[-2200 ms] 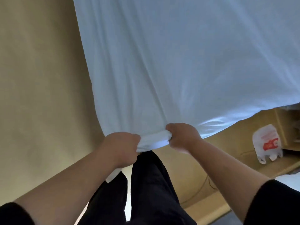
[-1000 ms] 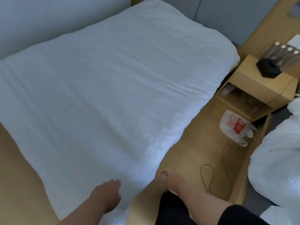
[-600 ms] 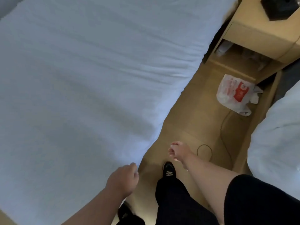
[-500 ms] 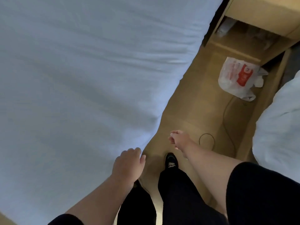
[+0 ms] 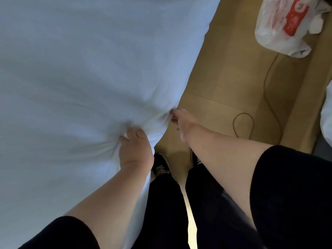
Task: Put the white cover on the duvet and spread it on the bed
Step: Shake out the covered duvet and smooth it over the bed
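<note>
Both hands [image 5: 136,150] [image 5: 181,119] pinch white duvet [image 5: 80,69] edge

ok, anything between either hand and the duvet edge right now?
Nothing visible. The left hand already grips a bunch of the white duvet at its near edge, and the right hand pinches the same edge just beside it, fabric puckered between them.

The white duvet [image 5: 80,69] lies spread flat over the bed, its near edge bunched into gathered wrinkles.
</note>
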Tool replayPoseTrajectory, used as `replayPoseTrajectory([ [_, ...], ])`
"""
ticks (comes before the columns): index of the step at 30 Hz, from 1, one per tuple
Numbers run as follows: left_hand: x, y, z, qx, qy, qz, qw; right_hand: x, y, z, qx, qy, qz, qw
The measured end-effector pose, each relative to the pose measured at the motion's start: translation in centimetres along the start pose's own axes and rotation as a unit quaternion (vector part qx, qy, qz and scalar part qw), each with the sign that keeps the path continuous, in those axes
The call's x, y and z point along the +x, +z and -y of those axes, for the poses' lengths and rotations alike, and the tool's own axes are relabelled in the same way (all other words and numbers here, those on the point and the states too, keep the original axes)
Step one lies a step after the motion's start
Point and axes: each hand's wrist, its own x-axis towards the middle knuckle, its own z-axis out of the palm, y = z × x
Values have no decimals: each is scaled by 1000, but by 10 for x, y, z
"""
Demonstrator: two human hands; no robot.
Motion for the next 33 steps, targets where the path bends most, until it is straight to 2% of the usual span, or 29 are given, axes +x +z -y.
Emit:
replayPoseTrajectory([
  [3, -7, -28, 33, -133, 44, -37, 989, -10, 10, 10, 124, -1, 45, 991],
  [5, -16, -49, 56, -240, 51, -4, 969, -25, 13, 25, 242, -4, 94, 966],
  [8, -44, -83, 82, -444, 68, 97, 888, -54, 16, 66, 377, -20, 139, 916],
  [10, -61, -98, 96, -514, 77, 140, 843, -75, 19, 102, 390, -45, 140, 909],
  [11, -66, -103, 102, -522, 80, 153, 835, -85, 22, 121, 374, -58, 127, 917],
  [15, -71, -116, 107, -507, 87, 135, 847, -124, 25, 183, 214, -91, -10, 972],
  [17, -72, -118, 102, -472, 102, 100, 870, -141, 10, 192, 163, -183, -63, 967],
  [19, -69, -109, 97, -400, 123, 76, 905, -149, -11, 170, 121, -261, -82, 954],
  [20, -66, -101, 94, -354, 124, 71, 924, -146, -21, 150, 79, -256, -108, 957],
  [22, -59, -84, 87, -250, 126, 68, 958, -119, -38, 109, -91, -178, -172, 965],
  [24, -55, -70, 77, -192, 140, 63, 969, -85, -48, 85, -256, -98, -208, 939],
  [25, -51, -66, 73, -185, 145, 59, 970, -73, -46, 85, -270, -79, -223, 933],
  [27, -43, -65, 67, -181, 142, 58, 971, -56, -33, 103, -214, -87, -235, 944],
  [29, -37, -66, 65, -194, 131, 68, 970, -58, -25, 124, -101, -142, -230, 958],
  [30, -35, -64, 64, -201, 129, 72, 968, -66, -28, 130, -71, -181, -236, 952],
  [31, -33, -59, 64, -200, 136, 71, 968, -77, -36, 128, -81, -209, -244, 944],
  [33, -34, -47, 58, -192, 167, 54, 966, -90, -67, 102, -160, -199, -258, 932],
])
